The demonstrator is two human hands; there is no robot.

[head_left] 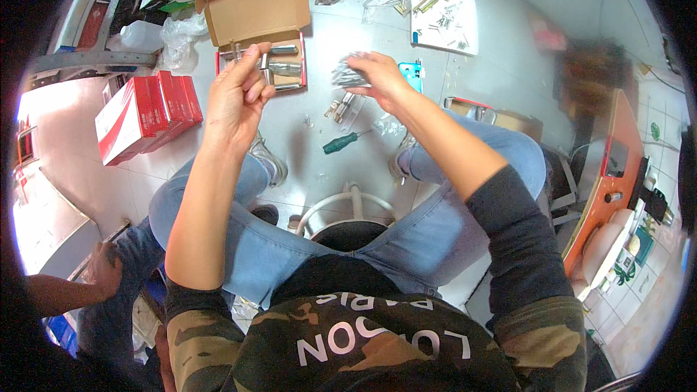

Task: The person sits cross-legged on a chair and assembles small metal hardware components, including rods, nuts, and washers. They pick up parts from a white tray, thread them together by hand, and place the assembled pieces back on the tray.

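My left hand (pixel 243 94) is over an open cardboard box (pixel 255 11), its fingers curled together. A thin shiny piece shows at its fingertips, but what it grips is not clear. Inside the box lie chrome-coloured metal hardware parts (pixel 284 69). To the right, my right hand (pixel 379 78) is closed on a crinkled, silvery clear plastic bag (pixel 350 70), smeared by motion. Below that bag, brass and silver metal fittings (pixel 338 109) lie on the floor. A dark green screwdriver (pixel 340 143) rests nearer to me, between my feet.
A white tray (pixel 465 38) of screws and pins lies at the far right, near a blue piece (pixel 411 75). Red-and-white boxes (pixel 149 116) stand at left beside a white jug (pixel 141 35). Another person's hand (pixel 103 274) is at lower left. A stool's white ring (pixel 319 207) is below me.
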